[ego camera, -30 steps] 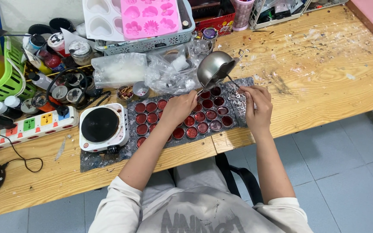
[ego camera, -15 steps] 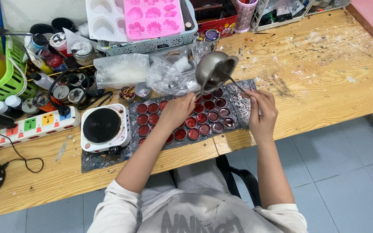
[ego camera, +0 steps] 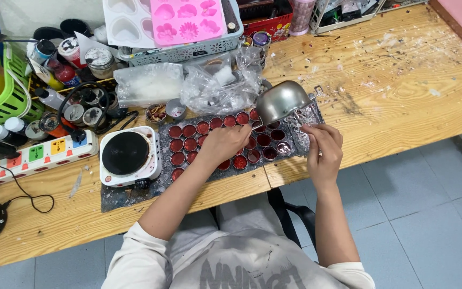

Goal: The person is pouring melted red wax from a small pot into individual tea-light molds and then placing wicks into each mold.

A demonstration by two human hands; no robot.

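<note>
Several small round tins (ego camera: 188, 131) filled with red liquid stand in rows on a grey foil mat (ego camera: 129, 195) at the bench's front edge. My left hand (ego camera: 223, 144) lies over the middle of the rows, fingertips curled on one tin (ego camera: 253, 155) below the pot. My right hand (ego camera: 324, 147) grips the thin handle of a small steel pot (ego camera: 282, 101). The pot hangs tilted above the right end of the rows, its inside hidden from view.
A white single-burner hot plate (ego camera: 130, 155) sits left of the tins, with a power strip (ego camera: 33, 158) beyond it. Behind are plastic bags (ego camera: 215, 85), jars, a green basket (ego camera: 1, 91) and a grey basket with pink and white moulds (ego camera: 188, 21). Wooden benchtop (ego camera: 402, 80) extends right.
The steel pot has shifted a little to the right and nearer to me over the tins, and my right hand came down with it. My left hand stayed on the tins.
</note>
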